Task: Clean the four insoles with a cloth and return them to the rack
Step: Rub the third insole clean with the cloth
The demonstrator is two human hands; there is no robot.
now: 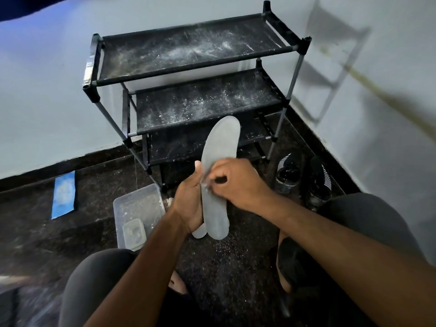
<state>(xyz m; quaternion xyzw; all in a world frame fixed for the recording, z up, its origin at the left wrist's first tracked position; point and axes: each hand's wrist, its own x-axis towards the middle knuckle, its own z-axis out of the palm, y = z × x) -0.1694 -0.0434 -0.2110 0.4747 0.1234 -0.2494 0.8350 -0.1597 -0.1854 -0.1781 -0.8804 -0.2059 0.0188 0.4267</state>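
Grey foam is what the insole (218,175) looks like: thin, flat and light. It should bend easily, so I think it is best held by its long edges near the middle, with the other hand rubbing it. It does not look slippery or easy to break.

The left hand (188,204) holds the insole upright in the air, just in front of the bottom shelves of the rack (195,74). Its thumb is up along the left edge and its fingers wrap behind. A second insole (199,232) peeks out low down behind the first, and it seems to be in the same hand. The right hand (238,182) is curled tight against the front of the insole. It may be pinching a small cloth, but that spot is blurry and I cannot tell.

Now the counting. I can see two insoles, not four. There is one rack, and white dust lies on its shelves. There are two dark shoes (304,178) on the floor by the rack's right legs. One clear tub (139,215) sits on the floor by its front left leg. One blue rag (63,195) lies near the left wall.
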